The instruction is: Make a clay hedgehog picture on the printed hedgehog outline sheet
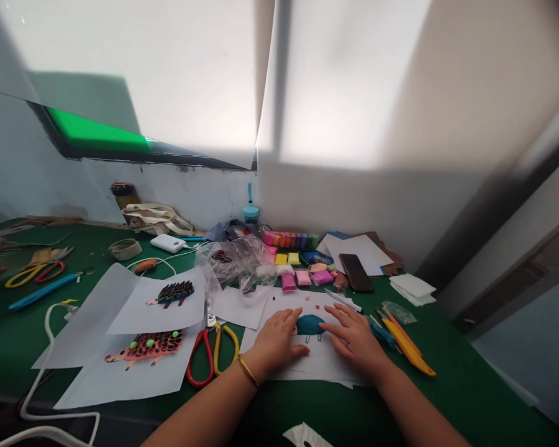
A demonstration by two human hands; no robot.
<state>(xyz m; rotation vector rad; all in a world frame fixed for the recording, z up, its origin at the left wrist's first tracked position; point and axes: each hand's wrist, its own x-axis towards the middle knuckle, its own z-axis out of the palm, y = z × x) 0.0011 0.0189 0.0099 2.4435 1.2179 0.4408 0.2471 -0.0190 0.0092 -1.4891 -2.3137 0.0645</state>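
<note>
On a white paper sheet (326,369) lies a flat blue clay animal shape (310,323) with legs drawn beneath it. My left hand (279,341) rests at the shape's left end, fingers stretched out, thumb apart, covering part of that end. At the right end, my right hand (354,335) lies with its fingers spread, fingertips touching or very near the blue clay. Neither hand shows anything held. Tiny clay bits, among them an orange one (317,306), sit on the sheet above the shape. A pen (343,300) lies behind my right hand.
Red-and-yellow-handled scissors (205,360) lie left of my left arm. Further left are papers with a blue hedgehog picture (176,292) and a pink one (149,346). Clay packets (302,277) and a phone (356,273) lie behind; a yellow cutter (407,347) lies right.
</note>
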